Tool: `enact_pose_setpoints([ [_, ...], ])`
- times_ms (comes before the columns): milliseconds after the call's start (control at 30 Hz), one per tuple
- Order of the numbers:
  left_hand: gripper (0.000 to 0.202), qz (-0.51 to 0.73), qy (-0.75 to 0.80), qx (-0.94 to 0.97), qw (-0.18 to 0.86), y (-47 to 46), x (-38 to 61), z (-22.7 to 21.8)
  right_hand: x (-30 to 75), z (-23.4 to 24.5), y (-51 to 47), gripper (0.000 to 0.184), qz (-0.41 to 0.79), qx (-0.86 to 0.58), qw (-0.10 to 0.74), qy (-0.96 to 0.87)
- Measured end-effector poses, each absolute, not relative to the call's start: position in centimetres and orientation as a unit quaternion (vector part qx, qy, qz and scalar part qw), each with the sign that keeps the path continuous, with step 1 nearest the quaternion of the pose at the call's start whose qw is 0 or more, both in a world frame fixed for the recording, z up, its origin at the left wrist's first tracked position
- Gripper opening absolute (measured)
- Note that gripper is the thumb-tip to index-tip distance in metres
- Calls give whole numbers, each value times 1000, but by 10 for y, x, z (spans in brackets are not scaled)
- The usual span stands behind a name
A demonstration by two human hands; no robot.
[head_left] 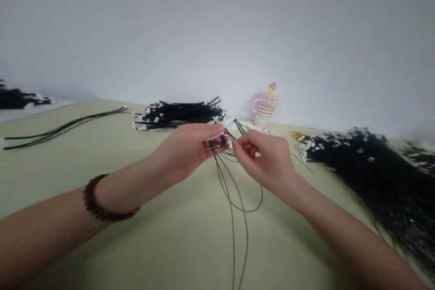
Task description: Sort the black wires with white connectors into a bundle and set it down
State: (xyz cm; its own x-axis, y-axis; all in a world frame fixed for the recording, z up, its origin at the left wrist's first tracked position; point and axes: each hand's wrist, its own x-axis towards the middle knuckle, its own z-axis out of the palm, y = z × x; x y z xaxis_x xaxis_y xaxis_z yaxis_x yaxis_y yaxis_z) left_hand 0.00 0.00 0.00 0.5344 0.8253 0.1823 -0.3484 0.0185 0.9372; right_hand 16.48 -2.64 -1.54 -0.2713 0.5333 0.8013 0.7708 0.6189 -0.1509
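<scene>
My left hand [183,152] is closed, its thumb and fingers pinching a small white connector [215,142]. Thin black wires [233,222] come out of the connector, loop below both hands and hang toward the front of the table. Just to the right, my right hand [268,158] has thumb and forefinger pressed together on a thin black wire close to the connector. The wire's tip between those fingertips is too small to make out. Behind the hands, white pieces and more black wire ends [240,127] are partly hidden.
A bundle of black wires with white connectors [186,112] lies behind my left hand. Loose black wires [68,127] lie at left, another bundle [16,98] farther left. At right is a large black wire heap [370,167]. A pink-handled cup [265,112] stands by the wall.
</scene>
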Motion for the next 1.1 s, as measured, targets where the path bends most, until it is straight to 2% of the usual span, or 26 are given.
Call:
enact_pose_setpoints([
  [600, 15, 492, 256, 537, 635, -2, 7, -5, 164, -9, -32, 15, 16, -404, 436, -804],
  [767, 14, 492, 254, 545, 630, -2, 8, -6, 164, -9, -30, 17, -4, -408, 426, -808],
  [933, 15, 499, 259, 558, 610, -2, 8, -8, 162, -11, -31, 18, -77, -418, 406, -809],
  [1100, 17, 500, 288, 598, 555, -5, 10, -14, 162, -14, -31, 21, -137, -427, 384, -807],
])
